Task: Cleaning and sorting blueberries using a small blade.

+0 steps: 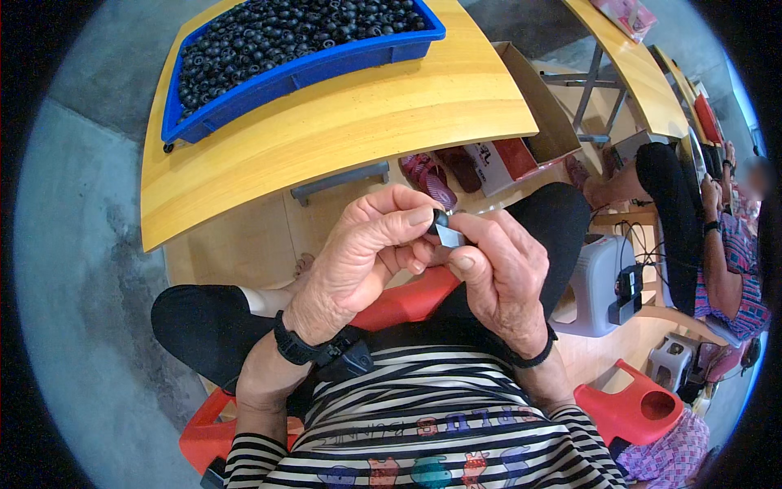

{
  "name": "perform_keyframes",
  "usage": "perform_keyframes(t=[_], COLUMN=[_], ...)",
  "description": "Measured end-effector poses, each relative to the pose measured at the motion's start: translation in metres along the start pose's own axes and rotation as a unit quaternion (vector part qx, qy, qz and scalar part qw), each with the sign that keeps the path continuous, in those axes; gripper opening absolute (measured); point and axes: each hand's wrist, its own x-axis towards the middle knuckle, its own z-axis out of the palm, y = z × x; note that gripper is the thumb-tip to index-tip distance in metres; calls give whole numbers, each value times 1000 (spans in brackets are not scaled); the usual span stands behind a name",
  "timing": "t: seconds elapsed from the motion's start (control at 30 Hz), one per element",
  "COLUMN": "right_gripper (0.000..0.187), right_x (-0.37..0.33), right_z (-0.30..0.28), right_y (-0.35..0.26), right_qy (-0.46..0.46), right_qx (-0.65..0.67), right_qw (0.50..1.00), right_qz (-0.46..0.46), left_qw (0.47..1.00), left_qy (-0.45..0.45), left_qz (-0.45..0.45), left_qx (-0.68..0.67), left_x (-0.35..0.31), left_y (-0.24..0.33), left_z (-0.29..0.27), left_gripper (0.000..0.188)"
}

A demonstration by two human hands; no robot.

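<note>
My left hand (pixel 366 240) pinches a small round black part (pixel 441 218) between thumb and fingertips, above my lap. It resembles the black parts in the tray, though my fingers cover most of it. My right hand (pixel 507 273) is closed on a thin flat grey metal blade (pixel 450 236), gripped between thumb and forefinger. The blade lies right against the black part; whether its edge is cutting in cannot be made out. On the table beyond my hands, a blue plastic tray (pixel 326 72) holds a heap of small black ring-like parts (pixel 285 41).
The yellow wooden table (pixel 366 122) has its near edge just beyond my hands. A cardboard box (pixel 542 114) and pink sandals (pixel 429 178) are beneath and beside it. At right stand a grey plastic stool (pixel 593 285) with cables and a red stool (pixel 623 403). Another person (pixel 729 261) sits far right.
</note>
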Motion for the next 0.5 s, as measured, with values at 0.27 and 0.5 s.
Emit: perform_keyframes(t=[0.27,0.5], right_gripper=[23,22], right_x=[-1,-2], right_z=[2,4], right_y=[3,4], right_qy=[1,3], right_qx=[-3,-4], right_qw=[1000,1000], right_qz=[3,8], left_qw=[997,998], left_qy=[55,44], left_qz=[5,13], left_qx=[53,48], left_x=[0,1], left_y=[-2,-3], left_z=[6,3], left_gripper=[16,14])
